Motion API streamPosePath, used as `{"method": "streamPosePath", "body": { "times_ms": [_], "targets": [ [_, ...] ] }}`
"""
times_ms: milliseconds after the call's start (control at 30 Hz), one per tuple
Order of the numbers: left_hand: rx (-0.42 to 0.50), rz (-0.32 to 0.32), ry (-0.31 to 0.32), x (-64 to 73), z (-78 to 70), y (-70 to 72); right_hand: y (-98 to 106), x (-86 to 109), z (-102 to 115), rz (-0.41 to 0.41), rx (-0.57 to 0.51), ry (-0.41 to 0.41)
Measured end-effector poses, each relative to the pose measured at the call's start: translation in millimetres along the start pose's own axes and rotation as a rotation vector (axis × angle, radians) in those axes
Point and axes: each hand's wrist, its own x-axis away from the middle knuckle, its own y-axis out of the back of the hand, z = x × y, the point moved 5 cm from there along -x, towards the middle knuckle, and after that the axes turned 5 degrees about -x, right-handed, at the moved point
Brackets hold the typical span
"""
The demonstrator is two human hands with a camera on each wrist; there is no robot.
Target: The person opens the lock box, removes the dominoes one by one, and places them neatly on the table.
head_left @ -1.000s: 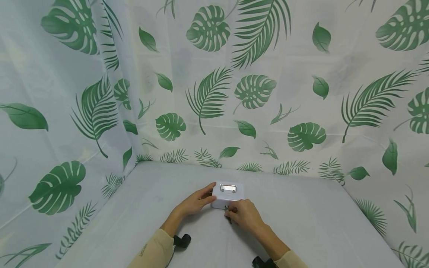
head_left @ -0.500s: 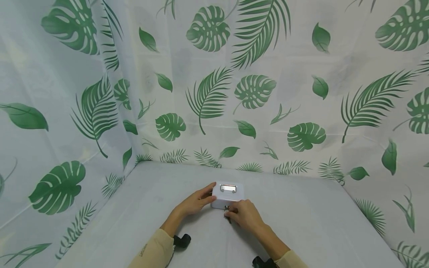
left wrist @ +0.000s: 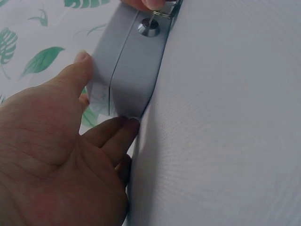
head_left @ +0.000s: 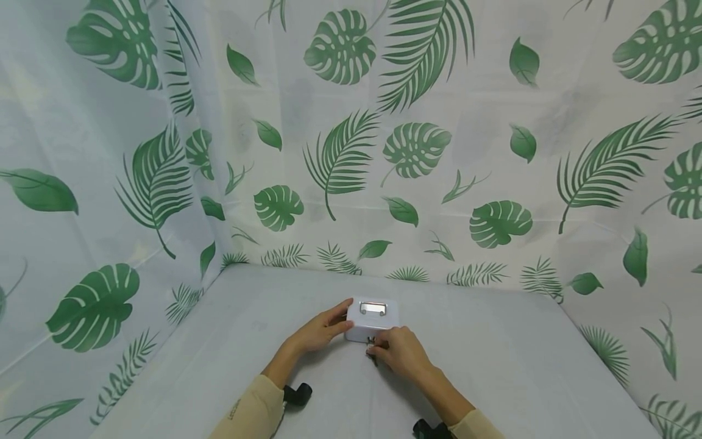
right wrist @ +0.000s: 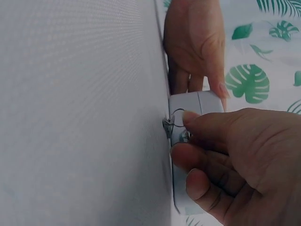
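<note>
A small white cash box point(head_left: 366, 323) with a metal handle point(head_left: 373, 309) on its lid stands on the white-covered table. Its lid is down. My left hand point(head_left: 320, 330) braces the box's left end, fairly straight fingers on the side wall and thumb against the lid edge. At the front face, my right hand point(head_left: 403, 352) pinches a key point(left wrist: 151, 19) between thumb and forefinger, and the key's shaft sits in the round lock point(left wrist: 149, 29). From its key ring point(right wrist: 178, 110) hangs a second key point(right wrist: 168, 126), beside the table surface. The pinched key's head is mostly hidden by my fingers.
The white tabletop point(head_left: 263, 305) spreads around the box on every side. Leaf-printed curtains point(head_left: 428, 238) rise at the back and both sides. Black wrist cameras are strapped near both sleeves, the left camera point(head_left: 298, 395) close above the tabletop.
</note>
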Motion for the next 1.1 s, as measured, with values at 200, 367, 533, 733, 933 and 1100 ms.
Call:
{"method": "streamPosePath", "body": {
  "times_ms": [200, 367, 533, 733, 933, 1100],
  "targets": [
    [0.010, -0.001, 0.001, -0.4, 1.5, -0.3, 3.0, -1.0, 3.9, 0.013, -0.024, 0.001],
    [0.024, 0.002, 0.001, -0.9, 2.3, -0.6, 8.2, -1.6, 6.6, 0.014, -0.033, 0.014],
    [0.034, 0.007, -0.010, -0.6, 1.2, -0.5, 17.5, -2.6, 8.1, -0.037, -0.096, 0.040],
    [0.020, 0.012, -0.010, -0.2, 1.2, 0.5, 27.2, -4.5, 6.0, -0.119, -0.132, 0.119],
    [0.025, 0.007, -0.018, 1.1, -0.4, 1.7, 38.3, -11.9, 2.2, -0.185, -0.163, 0.143],
    [0.032, 0.013, -0.020, -0.9, 0.7, -1.3, 49.4, -18.4, -5.1, -0.239, -0.176, 0.123]
  ]
}}
